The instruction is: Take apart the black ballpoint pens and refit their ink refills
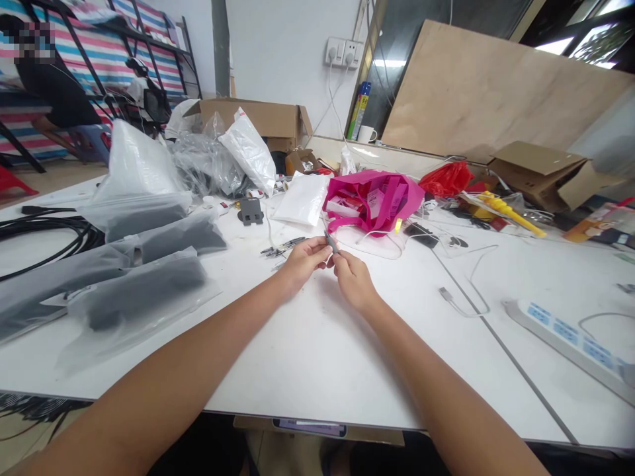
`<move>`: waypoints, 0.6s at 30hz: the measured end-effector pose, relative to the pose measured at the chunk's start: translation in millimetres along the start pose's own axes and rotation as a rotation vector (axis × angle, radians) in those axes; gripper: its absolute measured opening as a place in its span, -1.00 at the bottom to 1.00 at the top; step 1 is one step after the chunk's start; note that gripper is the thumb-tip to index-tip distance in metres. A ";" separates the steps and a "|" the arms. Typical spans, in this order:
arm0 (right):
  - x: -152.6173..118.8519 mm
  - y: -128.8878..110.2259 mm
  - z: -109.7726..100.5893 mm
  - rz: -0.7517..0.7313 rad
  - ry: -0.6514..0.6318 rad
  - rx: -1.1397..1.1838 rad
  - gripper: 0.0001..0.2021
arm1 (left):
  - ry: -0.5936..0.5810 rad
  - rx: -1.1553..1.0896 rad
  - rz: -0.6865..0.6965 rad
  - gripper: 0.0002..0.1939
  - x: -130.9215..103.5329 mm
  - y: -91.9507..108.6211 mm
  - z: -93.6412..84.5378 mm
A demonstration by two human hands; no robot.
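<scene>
Over the middle of the white table, my left hand [306,260] and my right hand [351,272] meet, fingertips close together. Between them is a small dark grey pen-like object [330,243], pinched by the fingers of both hands. Its lower end is hidden by the fingers. Just left of my left hand lie several thin dark pen-like pieces [284,246]. Beyond the hands are a white plastic packet [301,198] and a magenta bag [394,198] with things inside. A dark grey phone-stand-like piece [251,211] stands farther left.
Frosted bags with dark contents [143,287] and a coiled black cable [49,235] cover the left side. At right lie a white power strip [570,337] and a white cable [471,307]. Cardboard boxes stand at the back. A seated person is at the far upper left.
</scene>
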State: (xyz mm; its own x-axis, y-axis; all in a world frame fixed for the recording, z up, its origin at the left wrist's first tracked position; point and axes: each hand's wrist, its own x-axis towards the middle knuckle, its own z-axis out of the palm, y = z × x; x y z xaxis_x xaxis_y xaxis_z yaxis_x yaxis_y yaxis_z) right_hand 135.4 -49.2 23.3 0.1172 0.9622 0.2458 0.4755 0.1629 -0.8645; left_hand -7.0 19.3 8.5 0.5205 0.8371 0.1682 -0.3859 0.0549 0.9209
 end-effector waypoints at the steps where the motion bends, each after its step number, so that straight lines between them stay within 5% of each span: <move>1: 0.2 -0.3 -0.4 0.002 0.006 0.003 -0.65 | -0.010 0.014 0.007 -0.66 -0.1 0.0 0.2; 10: 5.6 5.7 -0.7 0.038 -0.007 0.077 -0.64 | -0.097 0.031 0.049 -0.74 -2.0 7.1 2.1; 18: 5.8 5.9 -1.5 0.040 -0.005 0.080 -0.68 | -0.029 0.054 0.056 -0.62 -2.2 12.3 5.5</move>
State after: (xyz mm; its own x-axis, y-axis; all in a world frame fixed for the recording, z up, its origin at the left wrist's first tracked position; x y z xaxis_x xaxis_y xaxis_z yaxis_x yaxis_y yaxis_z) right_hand 140.2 -42.9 20.3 0.1298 0.9694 0.2085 0.3995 0.1414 -0.9058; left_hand -8.7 15.1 21.3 0.5216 0.8217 0.2299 -0.3740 -0.0221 0.9272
